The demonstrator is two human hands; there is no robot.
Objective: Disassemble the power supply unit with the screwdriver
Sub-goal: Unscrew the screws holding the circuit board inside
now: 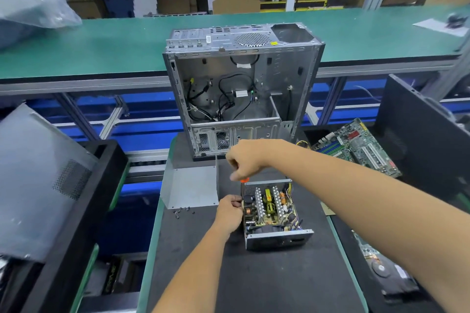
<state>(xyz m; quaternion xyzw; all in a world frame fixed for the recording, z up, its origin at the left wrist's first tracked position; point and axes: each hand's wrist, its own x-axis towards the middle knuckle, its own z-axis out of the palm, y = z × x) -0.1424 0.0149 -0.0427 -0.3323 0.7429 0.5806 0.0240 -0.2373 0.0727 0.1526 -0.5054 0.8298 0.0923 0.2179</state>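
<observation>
Bright, even overhead light; faint shadows; centre sharp; edges bowed by the wide lens; far corners smeared.

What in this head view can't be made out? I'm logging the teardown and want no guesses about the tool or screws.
- Screwdriver: only an orange bit shows below the right hand; shaft and tip blurred.
- The screw being worked: hidden where the left hand meets the power supply unit.
- Loose screws on the mat: too small to count.
- Motherboard: partly cut off by the right forearm.

Right grip (245, 160) fisted above curled left grip (229, 213)
</observation>
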